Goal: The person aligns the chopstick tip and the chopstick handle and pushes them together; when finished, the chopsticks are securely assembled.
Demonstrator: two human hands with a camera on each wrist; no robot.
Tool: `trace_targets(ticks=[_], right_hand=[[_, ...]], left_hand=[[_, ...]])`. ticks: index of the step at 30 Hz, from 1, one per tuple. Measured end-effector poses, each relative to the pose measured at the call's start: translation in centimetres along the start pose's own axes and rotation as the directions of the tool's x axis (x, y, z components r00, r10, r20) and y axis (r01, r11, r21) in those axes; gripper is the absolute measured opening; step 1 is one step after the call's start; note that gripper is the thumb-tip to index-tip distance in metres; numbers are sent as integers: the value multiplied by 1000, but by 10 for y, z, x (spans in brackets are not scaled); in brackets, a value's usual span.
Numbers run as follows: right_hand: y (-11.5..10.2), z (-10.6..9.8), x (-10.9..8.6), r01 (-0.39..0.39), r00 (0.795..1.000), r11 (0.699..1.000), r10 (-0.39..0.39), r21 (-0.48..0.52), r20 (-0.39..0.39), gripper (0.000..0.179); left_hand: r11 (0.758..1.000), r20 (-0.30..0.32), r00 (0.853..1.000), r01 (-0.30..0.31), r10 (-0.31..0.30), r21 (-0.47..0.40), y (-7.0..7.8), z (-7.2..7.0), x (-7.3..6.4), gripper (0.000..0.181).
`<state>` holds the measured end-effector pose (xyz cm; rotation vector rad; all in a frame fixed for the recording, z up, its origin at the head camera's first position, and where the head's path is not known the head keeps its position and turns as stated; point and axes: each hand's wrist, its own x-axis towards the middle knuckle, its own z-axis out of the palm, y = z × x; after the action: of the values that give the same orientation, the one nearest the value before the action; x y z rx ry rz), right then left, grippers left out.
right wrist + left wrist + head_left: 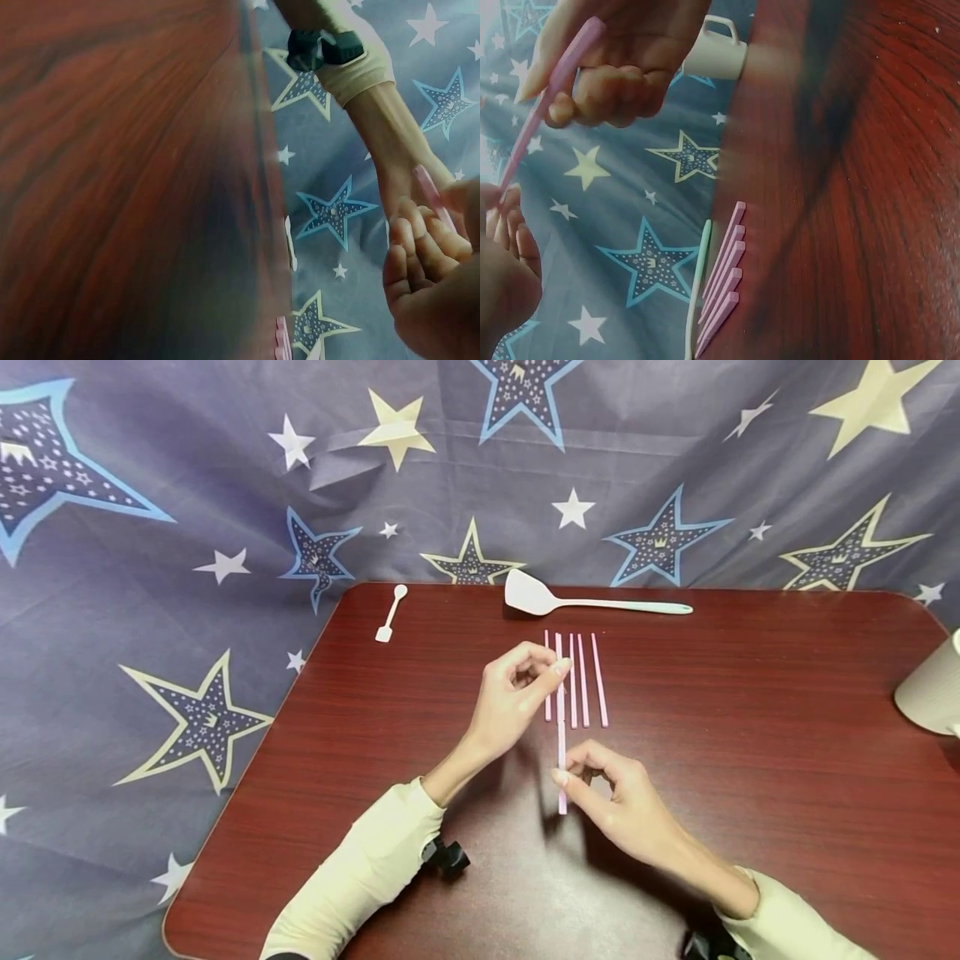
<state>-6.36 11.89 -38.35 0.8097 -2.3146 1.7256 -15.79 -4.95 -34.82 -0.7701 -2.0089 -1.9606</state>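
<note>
Both hands hold one pink chopstick [562, 739] above the table, pointing away from the body in the head view. My left hand [513, 693] pinches it toward its far end between thumb and fingers. Closer to the near end, my right hand [618, 797] pinches it the same way. In the left wrist view, the held chopstick [532, 139] runs slantwise between the two hands. Several more pink chopsticks [598, 681] lie side by side on the table just beyond, partly hidden by the left hand and the held one.
A white turner with a pale green handle end [615, 605] lies along the back of the dark red table [750, 735]. Back left is a small white scoop-like utensil [391, 614]. A pale mug [933, 689] stands at the right edge. Star-patterned cloth [450, 485] hangs behind.
</note>
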Motion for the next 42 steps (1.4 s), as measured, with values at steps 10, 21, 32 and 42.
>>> trace_targets(ticks=[10,21,32,42], right_hand=[[10,-5,-7,197,979,954,-179,-225,98,30],[12,-9,-9,264,964,919,-246,-293,96,29],[14,-8,-9,296,955,892,-287,-342,78,35],[16,-12,-7,341,938,868,-338,-360,75,37]], left_hand=[[997,-18,999,-42,43,71,-4,-5,11,35],[997,-6,1000,-25,25,72,-9,-5,13,32],[997,-5,1000,-13,14,73,-13,-3,12,32],[999,6,1000,-4,4,36,-15,0,15,33]])
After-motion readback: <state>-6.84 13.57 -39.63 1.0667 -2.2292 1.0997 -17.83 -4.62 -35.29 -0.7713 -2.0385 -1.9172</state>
